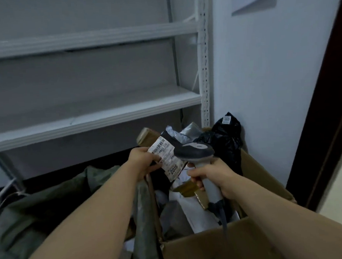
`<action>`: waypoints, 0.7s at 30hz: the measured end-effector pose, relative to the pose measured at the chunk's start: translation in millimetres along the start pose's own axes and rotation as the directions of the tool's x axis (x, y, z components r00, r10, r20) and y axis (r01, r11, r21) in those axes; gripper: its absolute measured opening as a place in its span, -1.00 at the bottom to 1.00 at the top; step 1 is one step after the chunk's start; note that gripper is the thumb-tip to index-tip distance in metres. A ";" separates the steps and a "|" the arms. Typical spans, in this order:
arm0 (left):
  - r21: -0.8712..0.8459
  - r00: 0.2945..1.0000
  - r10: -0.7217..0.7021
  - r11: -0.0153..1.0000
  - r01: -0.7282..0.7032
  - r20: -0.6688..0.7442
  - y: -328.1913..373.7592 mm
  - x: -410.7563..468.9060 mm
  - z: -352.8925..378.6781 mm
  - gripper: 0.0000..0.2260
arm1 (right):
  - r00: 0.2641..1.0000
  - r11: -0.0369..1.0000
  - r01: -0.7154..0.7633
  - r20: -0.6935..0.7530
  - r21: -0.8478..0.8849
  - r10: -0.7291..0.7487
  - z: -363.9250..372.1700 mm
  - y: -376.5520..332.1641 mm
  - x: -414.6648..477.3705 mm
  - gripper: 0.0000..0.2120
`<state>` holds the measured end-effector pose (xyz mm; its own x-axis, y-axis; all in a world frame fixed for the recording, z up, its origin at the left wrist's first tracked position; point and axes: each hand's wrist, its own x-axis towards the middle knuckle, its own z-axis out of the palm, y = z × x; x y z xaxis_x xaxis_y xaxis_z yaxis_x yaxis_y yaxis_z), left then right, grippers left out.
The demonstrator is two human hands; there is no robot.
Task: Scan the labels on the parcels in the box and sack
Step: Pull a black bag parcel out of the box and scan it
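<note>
Hands scan a parcel [171,140] above an open box [213,245].
Left hand [143,160] pinches the black parcel's left edge, its label [167,159] running lengthwise away from the person; right hand [209,177] clasps the scanner [195,150] handle, head pointing left, just beside the label.

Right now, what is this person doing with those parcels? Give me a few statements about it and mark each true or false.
1. The right hand grips a handheld scanner. True.
2. The left hand hangs free and holds nothing. False: it holds a black parcel with its white label turned towards the scanner.
3. The cardboard box has several parcels in it. True.
4. The green sack lies to the right of the box. False: it lies to the left of it.
5. The scanner's head is close beside the label. True.
</note>
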<state>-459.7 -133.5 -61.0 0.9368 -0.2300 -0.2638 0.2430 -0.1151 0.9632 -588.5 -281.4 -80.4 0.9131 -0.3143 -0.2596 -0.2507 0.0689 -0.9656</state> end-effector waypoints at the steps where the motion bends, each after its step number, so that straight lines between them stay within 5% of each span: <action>1: -0.022 1.000 0.016 1.000 -0.017 -0.008 6.9 -9.6 -8.4 -0.85 | 0.999 0.998 0.042 0.008 -0.040 -0.041 5.4 -6.1 -8.6 -0.91; 8: -0.083 0.983 0.160 0.982 -0.168 -0.087 23.6 -58.8 -58.6 -0.74 | 0.976 0.965 0.215 0.066 -0.152 -0.207 51.8 -27.2 -55.5 -0.84; 21: -0.190 0.975 0.143 0.966 -0.174 -0.168 20.2 -81.3 -100.2 -0.78 | 0.951 0.935 0.307 0.082 -0.175 -0.297 89.0 -33.6 -80.0 -0.87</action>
<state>-505.7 -20.3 -15.0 0.9907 -0.0783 -0.1110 0.1194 0.1124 0.9865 -624.5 -174.3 -28.6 0.9694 -0.2423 0.0389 -0.0101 -0.1980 -0.9802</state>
